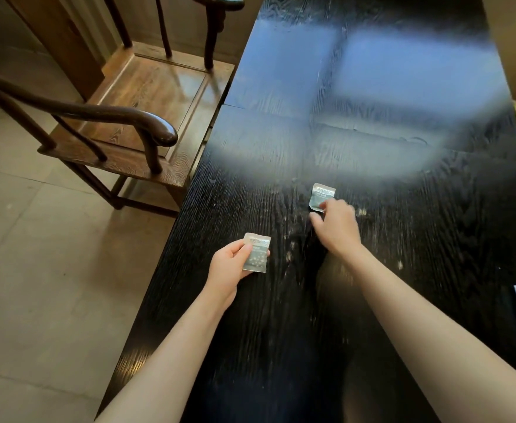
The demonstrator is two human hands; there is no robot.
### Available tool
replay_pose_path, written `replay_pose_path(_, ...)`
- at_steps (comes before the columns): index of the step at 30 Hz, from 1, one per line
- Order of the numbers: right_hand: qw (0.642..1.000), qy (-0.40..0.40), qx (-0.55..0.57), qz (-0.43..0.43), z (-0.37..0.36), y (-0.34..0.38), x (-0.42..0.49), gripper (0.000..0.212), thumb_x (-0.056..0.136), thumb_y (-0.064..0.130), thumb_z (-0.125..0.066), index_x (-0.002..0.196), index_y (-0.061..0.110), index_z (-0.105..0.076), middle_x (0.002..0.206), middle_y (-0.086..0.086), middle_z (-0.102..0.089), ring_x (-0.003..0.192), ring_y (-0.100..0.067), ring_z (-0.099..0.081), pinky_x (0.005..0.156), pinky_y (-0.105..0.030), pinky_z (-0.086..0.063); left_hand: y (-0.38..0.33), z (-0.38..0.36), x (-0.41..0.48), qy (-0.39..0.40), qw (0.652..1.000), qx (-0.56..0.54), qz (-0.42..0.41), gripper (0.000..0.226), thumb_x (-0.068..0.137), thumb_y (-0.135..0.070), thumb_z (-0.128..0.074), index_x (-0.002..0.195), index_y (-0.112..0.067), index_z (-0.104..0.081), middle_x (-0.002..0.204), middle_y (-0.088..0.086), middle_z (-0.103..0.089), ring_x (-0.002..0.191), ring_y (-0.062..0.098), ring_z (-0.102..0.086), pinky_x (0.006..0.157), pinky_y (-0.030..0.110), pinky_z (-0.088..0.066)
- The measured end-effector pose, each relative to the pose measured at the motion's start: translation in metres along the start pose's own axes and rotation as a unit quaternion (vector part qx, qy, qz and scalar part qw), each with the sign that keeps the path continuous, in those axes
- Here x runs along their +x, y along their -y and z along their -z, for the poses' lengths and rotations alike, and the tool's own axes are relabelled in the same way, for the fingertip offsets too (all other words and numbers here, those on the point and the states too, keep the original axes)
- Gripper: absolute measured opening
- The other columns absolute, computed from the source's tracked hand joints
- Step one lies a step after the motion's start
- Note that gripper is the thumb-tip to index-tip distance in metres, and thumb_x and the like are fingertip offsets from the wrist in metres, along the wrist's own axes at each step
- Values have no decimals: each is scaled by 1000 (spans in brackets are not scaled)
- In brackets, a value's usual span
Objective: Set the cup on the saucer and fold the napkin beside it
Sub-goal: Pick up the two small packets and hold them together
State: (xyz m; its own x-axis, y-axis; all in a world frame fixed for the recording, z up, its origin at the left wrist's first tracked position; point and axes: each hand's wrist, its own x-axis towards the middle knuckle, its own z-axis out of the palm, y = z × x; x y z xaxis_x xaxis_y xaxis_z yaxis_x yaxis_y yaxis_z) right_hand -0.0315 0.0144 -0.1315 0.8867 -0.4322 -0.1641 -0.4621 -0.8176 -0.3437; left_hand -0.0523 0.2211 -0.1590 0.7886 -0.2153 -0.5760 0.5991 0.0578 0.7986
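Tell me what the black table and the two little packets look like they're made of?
The table looks like wood stained black with a glossy finish: grain lines run along it and window light reflects off the top. The packet in the left hand and the packet under the right hand look like shiny foil or plastic film, grey-green with crimped edges; which one I can't tell.

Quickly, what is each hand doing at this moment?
Left hand: closed, holding a small packet.
Right hand: fingers on a second packet on the table; grip cannot be told.
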Motion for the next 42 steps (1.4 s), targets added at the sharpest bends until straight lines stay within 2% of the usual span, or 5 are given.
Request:
replay_pose_path(10, 979, -108, -129, 112, -35, -24, 26, 17, 83, -4, -52, 98, -3, -62, 99, -21, -59, 93, -38, -51, 72, -43, -42, 6, 3, 8, -11, 996, -70, 53, 26, 97, -10, -41, 113, -1, -60, 106, 20, -68, 100, 26, -66, 81, 35, -54)
replay_pose_path(20, 954, -92, 76, 275, -19, -5, -99, 33, 84, 15, -47, 110, 6, -65, 109, -5, -67, 88, -25, -58, 77, -36, -53, 6, -45, -16, 90, 977, -182, 70, 30, 98, -19, -40, 104, -3, -64, 94, 13, -70, 83, 19, -69, 69, 30, -58)
replay_pose_path(29, 972, -44, 202, 113, 1, -72, -161, 43, 90, 36, -48, 130, 19, -52, 132, 6, -48, 114, -10, -42, 96, -19, -33, 30, -112, -56, 111, 985, -123, 50, 29, 98, -8, -36, 120, 2, -53, 113, 21, -63, 94, 25, -66, 77, 34, -56)
replay_pose_path(34, 865, -35, 471, -166, 26, -113, -198, 23, 87, 16, -61, 109, 13, -56, 100, -1, -64, 80, -12, -65, 65, -19, -54, 49, -166, -100, 120, 986, -111, 18, 27, 98, -5, -35, 121, 0, -48, 111, 17, -62, 92, 22, -66, 73, 28, -57)
replay_pose_path(42, 803, -50, 553, -218, 78, -210, -278, 10, 89, 10, -56, 97, 13, -62, 94, -10, -68, 78, -14, -64, 66, -22, -56, 91, -230, -186, 176, 977, 119, -32, 30, 90, -11, -55, 119, -17, -52, 101, 3, -70, 93, 17, -66, 84, 34, -54)
